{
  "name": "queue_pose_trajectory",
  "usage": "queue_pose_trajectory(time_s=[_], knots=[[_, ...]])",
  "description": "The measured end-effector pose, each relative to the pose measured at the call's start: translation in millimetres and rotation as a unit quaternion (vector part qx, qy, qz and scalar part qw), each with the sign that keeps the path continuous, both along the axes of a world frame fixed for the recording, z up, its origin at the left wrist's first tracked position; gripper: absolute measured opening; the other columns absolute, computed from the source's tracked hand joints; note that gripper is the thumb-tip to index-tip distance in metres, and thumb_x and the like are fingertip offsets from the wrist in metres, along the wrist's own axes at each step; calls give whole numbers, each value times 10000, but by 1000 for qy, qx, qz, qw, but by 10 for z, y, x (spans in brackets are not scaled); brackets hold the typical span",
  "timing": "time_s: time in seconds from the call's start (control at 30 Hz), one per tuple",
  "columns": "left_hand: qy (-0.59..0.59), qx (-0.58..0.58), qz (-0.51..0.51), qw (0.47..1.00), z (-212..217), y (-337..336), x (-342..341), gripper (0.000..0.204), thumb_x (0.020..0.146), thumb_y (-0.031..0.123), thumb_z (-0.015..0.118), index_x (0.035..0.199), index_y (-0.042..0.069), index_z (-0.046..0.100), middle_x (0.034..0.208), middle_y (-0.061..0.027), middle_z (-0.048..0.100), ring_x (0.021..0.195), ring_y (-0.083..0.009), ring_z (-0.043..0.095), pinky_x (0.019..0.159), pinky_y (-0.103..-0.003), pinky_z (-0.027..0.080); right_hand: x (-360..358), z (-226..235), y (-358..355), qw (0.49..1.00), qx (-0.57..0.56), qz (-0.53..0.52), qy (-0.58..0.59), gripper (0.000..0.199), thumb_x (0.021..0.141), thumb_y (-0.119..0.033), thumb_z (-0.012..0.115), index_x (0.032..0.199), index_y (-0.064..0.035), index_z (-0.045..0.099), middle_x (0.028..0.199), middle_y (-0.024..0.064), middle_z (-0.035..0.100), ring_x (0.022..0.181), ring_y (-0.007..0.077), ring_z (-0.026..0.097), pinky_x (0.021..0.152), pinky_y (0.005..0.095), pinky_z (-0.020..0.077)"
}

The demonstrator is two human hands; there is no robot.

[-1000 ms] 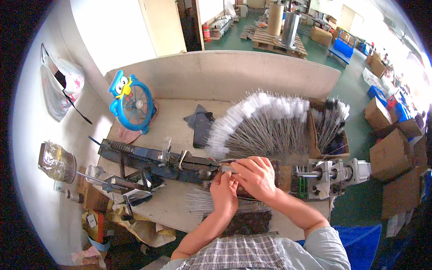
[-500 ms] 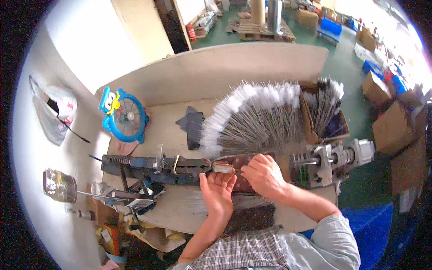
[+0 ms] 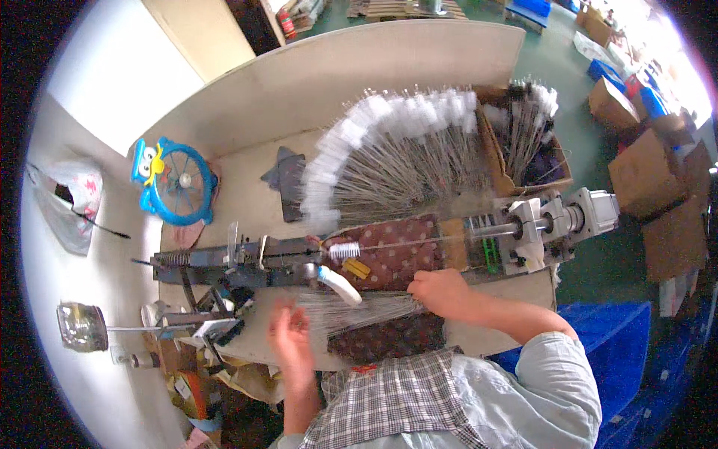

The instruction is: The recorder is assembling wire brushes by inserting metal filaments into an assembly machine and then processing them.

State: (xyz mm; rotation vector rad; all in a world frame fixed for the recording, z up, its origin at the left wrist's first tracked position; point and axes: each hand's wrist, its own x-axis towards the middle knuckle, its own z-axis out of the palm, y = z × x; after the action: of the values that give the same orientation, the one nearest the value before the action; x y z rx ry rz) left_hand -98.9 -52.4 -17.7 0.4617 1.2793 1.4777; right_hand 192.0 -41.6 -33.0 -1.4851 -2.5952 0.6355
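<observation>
My left hand (image 3: pixel 292 335), smeared by motion, is above the table's front edge, left of a bundle of thin metal wires (image 3: pixel 366 313). My right hand (image 3: pixel 440 290) has its fingers pinched together at the right end of that bundle; what they hold is hidden. Beyond the hands, a small brush with white bristles (image 3: pixel 345 251) lies in line with the long dark machine bed (image 3: pixel 288 254), its wire stem running right toward the motor-driven spindle (image 3: pixel 527 230). Beside it are a yellow block (image 3: pixel 357 269) and a curved white handle (image 3: pixel 341 286).
Many white-tipped wire brushes (image 3: pixel 404 161) fan out behind the machine, beside a cardboard box (image 3: pixel 497 150) of more brushes. A blue toy-shaped fan (image 3: pixel 179 183) stands at the left. Spotted brown cloth (image 3: pixel 400 251) covers part of the table. A blue bin (image 3: pixel 609 344) is at the right.
My left hand has left the brush area and moved toward me, to the left. My right hand has come down to the wire bundle. The white-bristled brush now shows uncovered. The view has shifted.
</observation>
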Motion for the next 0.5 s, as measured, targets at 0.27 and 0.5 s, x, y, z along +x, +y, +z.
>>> queue_pose_trajectory(time_s=[0.27,0.5], knots=[[2,25,256,966,-859,-474,-2649,339,832,387,599,907,58,575,765,-16,575,688,-132,541,596,-257,441,-26,205,-12,998,45,-16,-44,168,712,-71,570,879,-62,553,847,95,536,781,288,612,610,400,518],[137,-8,385,913,-665,-284,-2168,290,855,334,568,926,53,580,822,-34,605,759,-133,583,667,-248,485,-29,486,-5,992,-7,-105,-73,191,741,-60,555,927,-48,515,868,132,546,787,316,611,609,431,503]])
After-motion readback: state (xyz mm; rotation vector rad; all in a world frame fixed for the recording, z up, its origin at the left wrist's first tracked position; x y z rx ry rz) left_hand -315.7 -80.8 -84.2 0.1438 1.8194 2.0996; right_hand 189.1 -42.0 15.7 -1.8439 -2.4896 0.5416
